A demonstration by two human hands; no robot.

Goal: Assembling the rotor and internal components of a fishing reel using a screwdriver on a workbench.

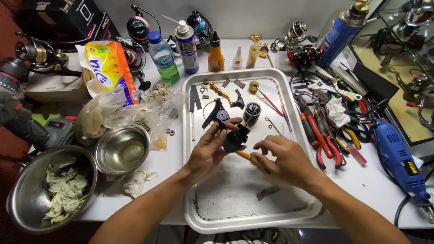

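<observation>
Head view: left hand [209, 151] clenched round a black fishing reel body [235, 138], dark, glossy and stripped of its spool, held above the middle of the metal tray [235, 199]. Right hand [282, 159] pinching a yellow-handled screwdriver [251, 157], tip touching the reel's underside.

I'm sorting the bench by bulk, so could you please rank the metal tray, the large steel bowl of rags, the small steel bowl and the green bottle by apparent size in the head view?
1. metal tray
2. large steel bowl, though it sits nearer the camera
3. small steel bowl
4. green bottle, farthest away, so this is unsure
</observation>
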